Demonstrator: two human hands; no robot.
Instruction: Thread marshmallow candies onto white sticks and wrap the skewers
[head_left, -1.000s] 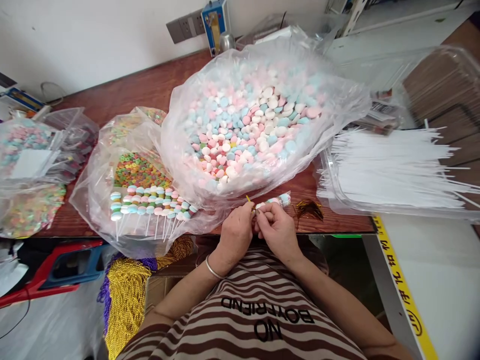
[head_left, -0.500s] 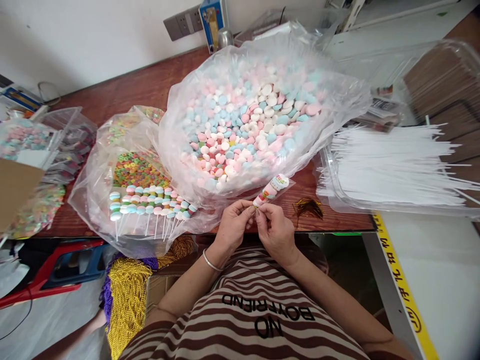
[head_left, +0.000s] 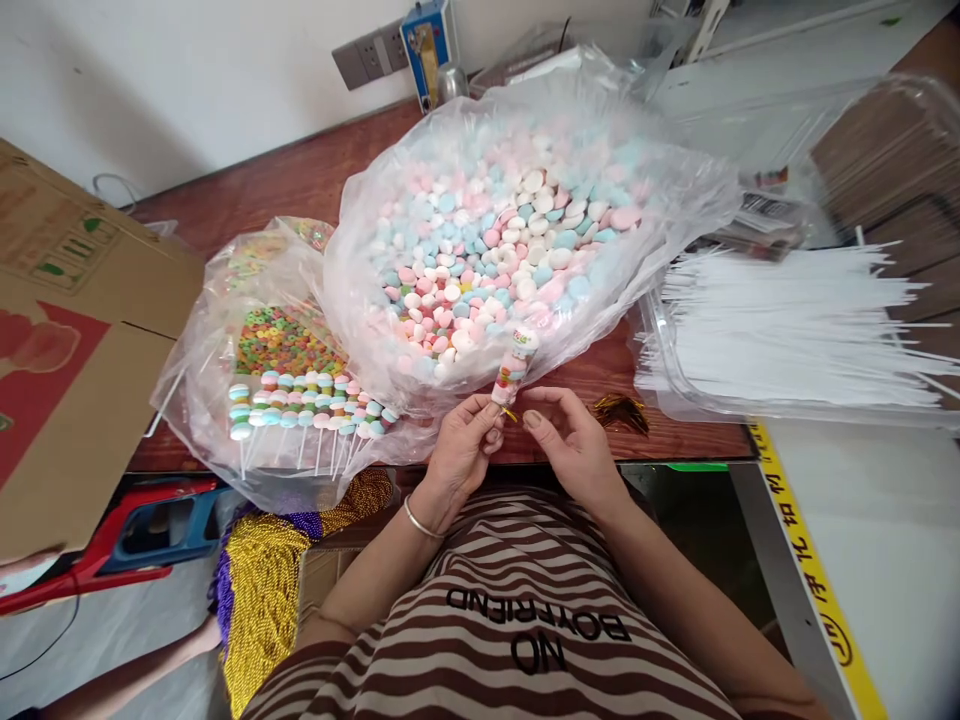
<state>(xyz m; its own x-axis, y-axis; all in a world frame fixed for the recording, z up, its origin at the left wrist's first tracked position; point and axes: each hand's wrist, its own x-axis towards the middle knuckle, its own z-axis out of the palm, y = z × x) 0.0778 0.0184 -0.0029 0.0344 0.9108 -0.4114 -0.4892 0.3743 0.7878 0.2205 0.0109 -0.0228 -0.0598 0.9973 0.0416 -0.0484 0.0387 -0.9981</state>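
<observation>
My left hand (head_left: 461, 445) pinches the lower end of a marshmallow skewer (head_left: 513, 366) in a clear printed wrapper, which points up and slightly right. A gold twist tie (head_left: 510, 412) sticks out to the right at the pinched neck of the wrapper. Just right of it, my right hand (head_left: 577, 445) is open, thumb and forefinger apart with nothing visible between them. More gold twist ties (head_left: 621, 413) lie on the table beside that hand. Unwrapped marshmallow skewers (head_left: 315, 405) rest in a row on a plastic bag at the left.
Behind my hands spreads a big clear bag of pastel marshmallows (head_left: 495, 250). Ring-shaped gummies (head_left: 289, 340) fill a smaller bag. White sticks (head_left: 780, 330) lie in a clear tray at the right. A cardboard box (head_left: 97, 300) stands at the left, with another person's arm (head_left: 150, 660) below.
My right hand has moved away from the wrapper's neck and opened. The wrapped skewer has tilted more upright in my left hand. The cardboard box has come farther into view at the left.
</observation>
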